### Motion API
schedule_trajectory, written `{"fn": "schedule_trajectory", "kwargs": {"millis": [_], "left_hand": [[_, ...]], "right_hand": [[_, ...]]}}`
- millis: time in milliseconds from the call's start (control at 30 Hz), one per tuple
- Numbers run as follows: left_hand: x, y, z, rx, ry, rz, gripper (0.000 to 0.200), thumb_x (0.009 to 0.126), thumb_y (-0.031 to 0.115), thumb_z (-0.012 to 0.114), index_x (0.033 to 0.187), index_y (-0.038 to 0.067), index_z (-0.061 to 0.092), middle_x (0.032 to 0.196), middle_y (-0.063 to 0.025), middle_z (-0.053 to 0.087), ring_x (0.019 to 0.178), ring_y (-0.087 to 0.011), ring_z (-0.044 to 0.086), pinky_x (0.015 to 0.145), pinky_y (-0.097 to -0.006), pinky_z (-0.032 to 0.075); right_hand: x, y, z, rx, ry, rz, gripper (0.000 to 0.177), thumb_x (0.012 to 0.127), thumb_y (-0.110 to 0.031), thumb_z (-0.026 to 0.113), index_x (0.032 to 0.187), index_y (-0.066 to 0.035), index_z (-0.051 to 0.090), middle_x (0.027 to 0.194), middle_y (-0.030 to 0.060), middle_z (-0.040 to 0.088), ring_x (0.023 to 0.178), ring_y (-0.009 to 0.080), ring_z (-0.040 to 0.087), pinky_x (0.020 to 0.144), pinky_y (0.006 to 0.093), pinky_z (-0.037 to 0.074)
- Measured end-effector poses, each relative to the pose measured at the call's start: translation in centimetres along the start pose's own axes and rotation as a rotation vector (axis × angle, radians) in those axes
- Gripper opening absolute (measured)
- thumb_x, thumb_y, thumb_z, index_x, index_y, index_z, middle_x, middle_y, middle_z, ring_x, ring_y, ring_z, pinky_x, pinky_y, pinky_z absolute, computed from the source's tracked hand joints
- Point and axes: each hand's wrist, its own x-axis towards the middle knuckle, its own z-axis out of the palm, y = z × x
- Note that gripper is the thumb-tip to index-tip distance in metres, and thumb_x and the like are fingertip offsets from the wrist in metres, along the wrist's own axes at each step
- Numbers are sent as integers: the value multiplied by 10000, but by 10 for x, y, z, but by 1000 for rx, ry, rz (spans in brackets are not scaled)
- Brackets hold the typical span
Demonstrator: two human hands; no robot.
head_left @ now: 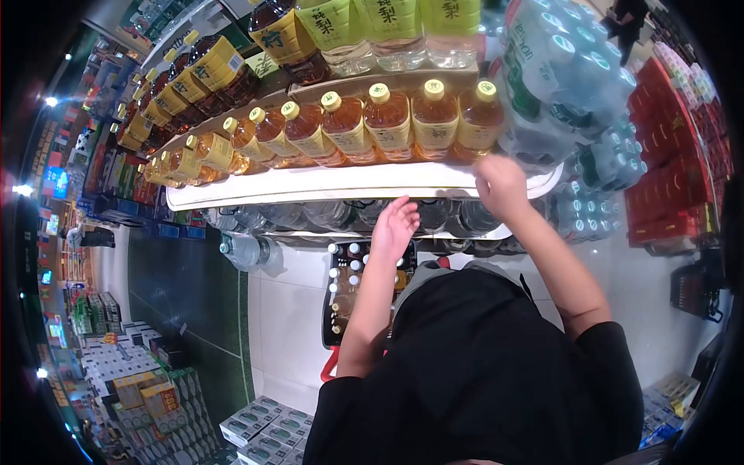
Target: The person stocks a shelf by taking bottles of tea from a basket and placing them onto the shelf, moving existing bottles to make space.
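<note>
My right hand (502, 187) is closed at the front edge of the white shelf (325, 183), just before the rightmost amber drink bottle (477, 116). Its fingers curl inward, and whatever they hold, if anything, is hidden. Lower and to the left, my left hand (396, 228) hangs in front of the shelf edge with its fingers apart and slightly bent, holding nothing. A row of amber bottles (346, 128) with yellow caps and labels stands upright along the shelf. Beneath my left forearm, a black crate (327, 310) contains several capped bottles.
Green-labelled bottles (391, 31) stand on the tier above. Shrink-wrapped water packs (562, 62) are stacked at the right, beside red boxes (651, 155). Large water jugs (318, 213) sit below the shelf; one clear jug (245, 252) is at its left. Cartons (267, 430) lie at lower left.
</note>
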Motion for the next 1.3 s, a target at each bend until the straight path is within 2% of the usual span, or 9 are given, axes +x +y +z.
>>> {"fn": "schedule_trajectory", "kwargs": {"millis": [200, 333, 400, 467, 500, 533, 767, 967, 1300], "left_hand": [[-111, -89, -57, 600, 624, -219, 322, 895, 261, 505, 1114, 27, 541, 907, -62, 611, 750, -145, 567, 685, -281, 471], [-187, -148, -112, 980, 605, -301, 284, 867, 208, 498, 1020, -14, 587, 774, -27, 585, 681, -99, 521, 620, -240, 418], [-216, -176, -119, 1288, 531, -106, 314, 837, 235, 509, 877, -56, 621, 778, -184, 635, 722, -289, 620, 665, -368, 466], [-241, -183, -84, 1376, 612, -286, 334, 821, 250, 514, 859, -67, 612, 788, -254, 627, 804, -388, 627, 715, -424, 471], [-254, -188, -68, 1433, 606, -213, 289, 856, 223, 521, 935, -40, 611, 821, -154, 634, 799, -239, 610, 723, -352, 463], [-265, -196, -63, 1496, 626, -192, 304, 851, 228, 526, 964, -43, 603, 884, -194, 644, 868, -302, 626, 762, -364, 473], [-353, -244, -29, 1541, 865, -265, 409, 845, 290, 589, 1157, 30, 537, 1108, -206, 597, 1048, -341, 569, 886, -410, 456], [-385, -254, -8, 1501, 785, -376, 418, 847, 297, 569, 1165, 26, 547, 1143, -210, 585, 1070, -348, 558, 907, -403, 449], [-470, -337, -133, 1248, 859, -79, 341, 812, 225, 525, 1029, -20, 618, 977, -207, 638, 946, -337, 608, 838, -370, 473]], "right_hand": [[-156, 23, -15, -26, -427, 443, 94, 769, -100, 593, 849, -75, 552, 792, 116, 601, 725, 324, 611, 633, 419, 490], [-241, 33, -48, 45, -719, 641, 193, 788, -191, 621, 929, -67, 582, 893, 135, 638, 815, 332, 626, 700, 427, 499], [-275, 34, -60, 28, -838, 620, 209, 799, -204, 615, 958, -70, 588, 902, 115, 650, 827, 309, 632, 704, 412, 498], [-300, 34, -72, 36, -950, 584, 229, 806, -217, 611, 985, -75, 595, 926, 118, 652, 850, 309, 632, 729, 412, 497], [-308, 31, -75, 53, -1001, 559, 239, 806, -223, 610, 997, -79, 600, 946, 131, 649, 867, 320, 629, 752, 420, 496], [-314, 26, -79, 71, -1055, 533, 250, 806, -229, 608, 1009, -83, 604, 967, 144, 646, 884, 331, 626, 775, 429, 495], [-342, -20, -79, 230, -1257, 261, 301, 820, -250, 598, 1056, -64, 586, 1028, 154, 629, 943, 328, 610, 804, 428, 487], [-360, -64, -65, 403, -1404, 93, 333, 817, -271, 608, 1076, -63, 585, 1057, 156, 622, 988, 320, 597, 826, 424, 482], [-381, -158, -18, 451, -1436, -122, 303, 826, -269, 607, 1044, -59, 585, 1002, 153, 626, 930, 328, 601, 802, 410, 477]]}}
